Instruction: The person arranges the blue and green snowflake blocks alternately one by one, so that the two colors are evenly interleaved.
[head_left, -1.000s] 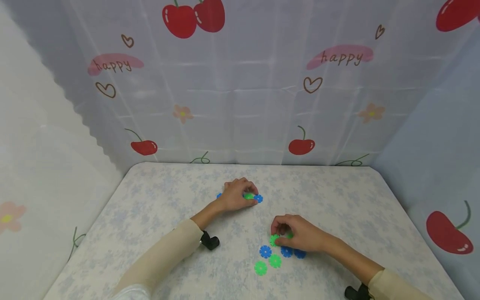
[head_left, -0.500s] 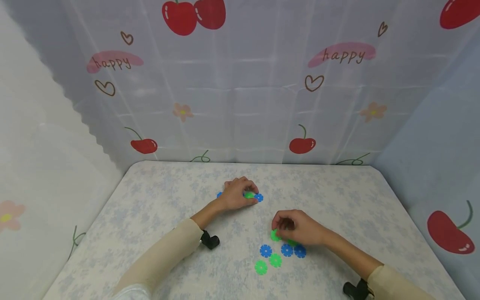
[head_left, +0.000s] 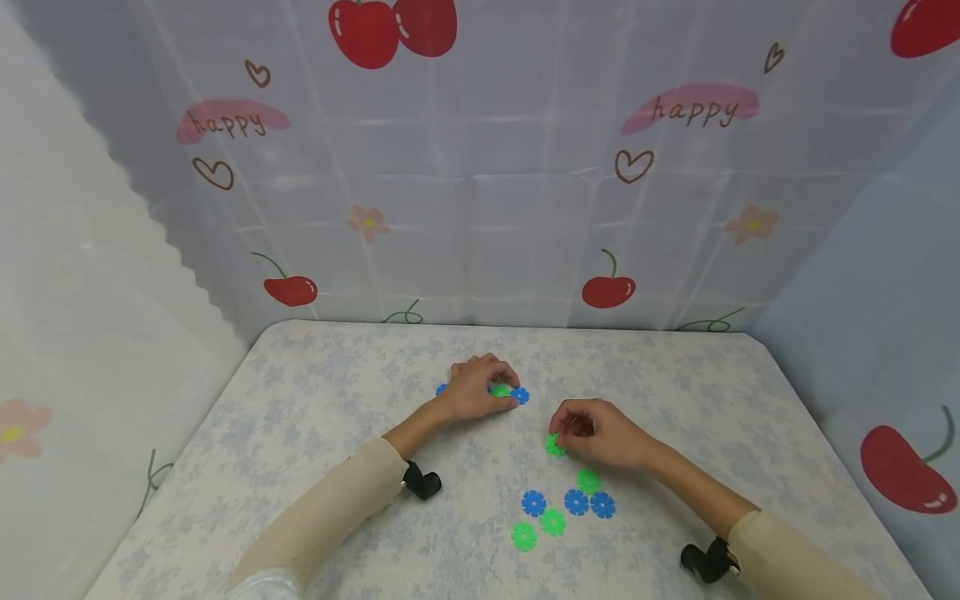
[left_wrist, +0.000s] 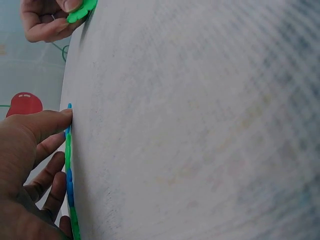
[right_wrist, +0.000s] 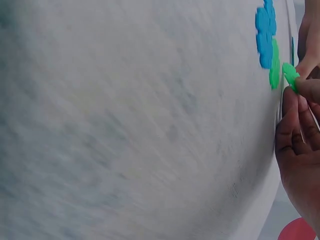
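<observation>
My left hand [head_left: 476, 389] rests at the far middle of the table over a row of linked blue and green snowflake discs. Its thumb and index finger hold the blue disc [head_left: 520, 396] at the row's right end. Next to that lies a green disc [head_left: 500, 390]; at the left end, another blue one [head_left: 441, 389] peeks out, and the hand covers the stretch between. My right hand [head_left: 600, 433] pinches a loose green snowflake disc [head_left: 555, 444] between thumb and fingers, tilted close over the table in the left wrist view.
Nearer me, loose discs lie flat: three blue, one of them the left blue disc [head_left: 534, 502], and three green, including the front green disc [head_left: 524, 536]. The patterned table [head_left: 337, 375] meets a cherry-print curtain [head_left: 510, 250] at the back.
My right hand has lifted the green disc away from the loose discs and moved it toward the back of the table, uncovering another green disc. My left hand stays in place.
</observation>
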